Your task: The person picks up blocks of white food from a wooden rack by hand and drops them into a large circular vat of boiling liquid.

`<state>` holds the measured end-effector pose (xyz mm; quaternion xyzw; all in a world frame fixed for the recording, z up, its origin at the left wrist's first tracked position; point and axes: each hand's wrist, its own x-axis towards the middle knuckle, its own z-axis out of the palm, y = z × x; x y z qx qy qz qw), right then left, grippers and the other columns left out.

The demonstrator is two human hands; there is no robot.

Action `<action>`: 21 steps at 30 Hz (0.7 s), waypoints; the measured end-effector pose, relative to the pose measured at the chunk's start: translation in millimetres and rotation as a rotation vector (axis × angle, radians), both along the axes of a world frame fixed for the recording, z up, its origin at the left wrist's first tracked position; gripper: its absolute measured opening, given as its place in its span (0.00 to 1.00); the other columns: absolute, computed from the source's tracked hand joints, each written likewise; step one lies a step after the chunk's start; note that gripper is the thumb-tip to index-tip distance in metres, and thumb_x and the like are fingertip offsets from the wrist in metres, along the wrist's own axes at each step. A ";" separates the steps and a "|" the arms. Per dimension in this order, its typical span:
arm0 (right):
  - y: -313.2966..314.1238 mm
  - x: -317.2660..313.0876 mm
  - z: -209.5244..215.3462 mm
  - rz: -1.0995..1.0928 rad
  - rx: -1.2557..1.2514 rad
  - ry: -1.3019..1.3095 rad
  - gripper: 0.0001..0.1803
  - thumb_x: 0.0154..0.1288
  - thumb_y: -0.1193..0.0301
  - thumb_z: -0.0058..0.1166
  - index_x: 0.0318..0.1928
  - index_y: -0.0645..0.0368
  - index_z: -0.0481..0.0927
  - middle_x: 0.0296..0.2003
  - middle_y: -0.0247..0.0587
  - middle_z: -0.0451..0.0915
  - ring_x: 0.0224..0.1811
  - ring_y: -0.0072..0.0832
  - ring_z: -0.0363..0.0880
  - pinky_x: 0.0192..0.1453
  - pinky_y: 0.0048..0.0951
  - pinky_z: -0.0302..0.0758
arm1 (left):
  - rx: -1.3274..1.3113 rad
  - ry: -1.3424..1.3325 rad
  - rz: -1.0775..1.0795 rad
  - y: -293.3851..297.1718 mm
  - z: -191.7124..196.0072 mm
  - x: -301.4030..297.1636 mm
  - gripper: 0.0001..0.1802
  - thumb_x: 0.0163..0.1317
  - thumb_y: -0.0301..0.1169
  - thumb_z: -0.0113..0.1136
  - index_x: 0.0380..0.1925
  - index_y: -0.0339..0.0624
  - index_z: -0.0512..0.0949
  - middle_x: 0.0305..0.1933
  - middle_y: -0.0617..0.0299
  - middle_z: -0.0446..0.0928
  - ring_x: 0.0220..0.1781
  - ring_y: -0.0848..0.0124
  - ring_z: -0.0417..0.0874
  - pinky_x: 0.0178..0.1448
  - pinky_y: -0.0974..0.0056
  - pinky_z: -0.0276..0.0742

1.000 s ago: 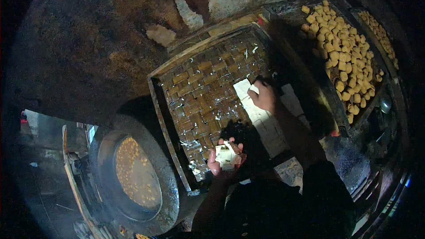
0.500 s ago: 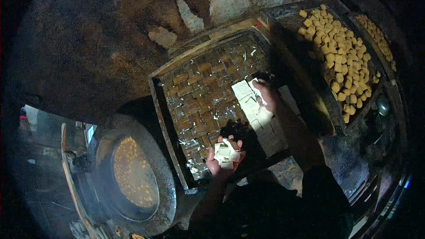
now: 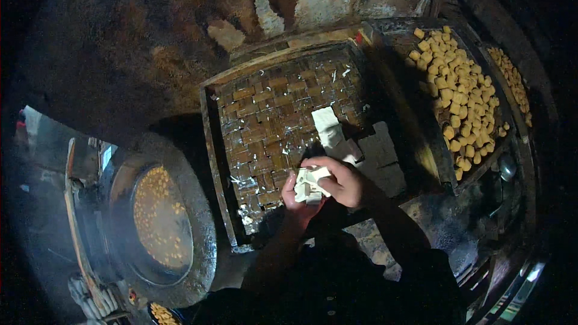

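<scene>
Several white tofu pieces (image 3: 310, 184) sit heaped in my left hand (image 3: 291, 200), which is cupped under them with its fingers curled up at the side. My right hand (image 3: 344, 185) presses against the same heap from the right, its fingers bent over the far side and its thumb on top. Both hands are over the near part of a wood-framed woven bamboo tray (image 3: 256, 123). Just beyond them more flat tofu pieces (image 3: 327, 125) lie on the weave, and others (image 3: 379, 147) rest in shadow to the right.
A large round wok (image 3: 208, 229) at left holds steaming liquid with floating golden pieces. On the right, a second tray (image 3: 430, 150) bears many golden fried cubes (image 3: 460, 93), with a metal ladle (image 3: 507, 168) beside it. A stained wall (image 3: 180, 42) rises behind.
My right hand has come back from the tofu on the tray to the heap in my left hand. Fewer pieces lie at the spot it left, and bare weave shows there.
</scene>
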<state>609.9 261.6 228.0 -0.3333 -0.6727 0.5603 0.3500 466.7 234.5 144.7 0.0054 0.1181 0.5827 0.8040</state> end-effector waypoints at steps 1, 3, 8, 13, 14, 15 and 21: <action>-4.4 -4.0 -2.5 -0.014 0.005 0.034 0.22 0.66 0.84 0.44 0.60 0.65 0.66 0.58 0.47 0.71 0.63 0.32 0.69 0.65 0.32 0.65 | 0.030 -0.007 0.015 -1.0 -3.6 1.4 0.27 0.69 0.50 0.40 0.57 0.45 0.71 0.50 0.56 0.78 0.51 0.57 0.79 0.56 0.52 0.74; -7.0 -12.8 7.0 -0.014 -0.001 -0.065 0.19 0.63 0.84 0.47 0.55 0.63 0.73 0.53 0.48 0.75 0.57 0.35 0.75 0.61 0.32 0.70 | 0.237 -0.164 -0.019 1.8 -12.5 -0.7 0.26 0.70 0.50 0.40 0.57 0.45 0.71 0.50 0.57 0.78 0.54 0.59 0.78 0.58 0.53 0.72; -5.0 -8.7 -16.8 -0.224 0.469 -0.266 0.20 0.54 0.83 0.55 0.49 0.58 0.78 0.47 0.49 0.77 0.51 0.42 0.78 0.52 0.35 0.75 | 0.030 -0.223 -0.081 -5.2 -5.6 0.2 0.26 0.69 0.51 0.42 0.59 0.48 0.71 0.53 0.57 0.77 0.54 0.59 0.78 0.59 0.52 0.73; -14.5 -26.9 -7.3 -0.427 0.128 0.046 0.14 0.62 0.81 0.54 0.49 0.62 0.78 0.43 0.48 0.81 0.49 0.38 0.80 0.53 0.32 0.75 | -0.020 -0.158 -0.097 -4.2 -11.5 -0.8 0.28 0.67 0.53 0.45 0.57 0.46 0.72 0.54 0.55 0.77 0.53 0.58 0.79 0.57 0.53 0.75; -17.6 -30.2 -3.1 -0.451 0.054 0.138 0.14 0.62 0.81 0.53 0.49 0.62 0.78 0.43 0.47 0.81 0.50 0.37 0.80 0.54 0.31 0.74 | -0.037 -0.141 -0.129 -4.3 -21.4 -2.8 0.28 0.66 0.53 0.45 0.56 0.46 0.72 0.54 0.54 0.77 0.53 0.58 0.80 0.56 0.54 0.76; -18.1 -29.5 -1.4 -0.382 0.101 -0.015 0.12 0.63 0.74 0.56 0.47 0.59 0.81 0.45 0.49 0.81 0.51 0.36 0.80 0.55 0.30 0.74 | 0.076 -0.241 -0.115 -5.4 -32.8 -4.5 0.28 0.65 0.53 0.47 0.54 0.46 0.73 0.53 0.52 0.77 0.52 0.59 0.80 0.55 0.55 0.76; 11.2 -20.5 -21.3 -0.370 0.230 -0.111 0.16 0.63 0.71 0.56 0.51 0.59 0.78 0.46 0.53 0.79 0.51 0.47 0.77 0.55 0.38 0.74 | 0.031 -0.184 -0.146 -1.3 -27.3 -2.4 0.29 0.66 0.52 0.45 0.57 0.41 0.71 0.54 0.48 0.76 0.55 0.54 0.78 0.58 0.53 0.75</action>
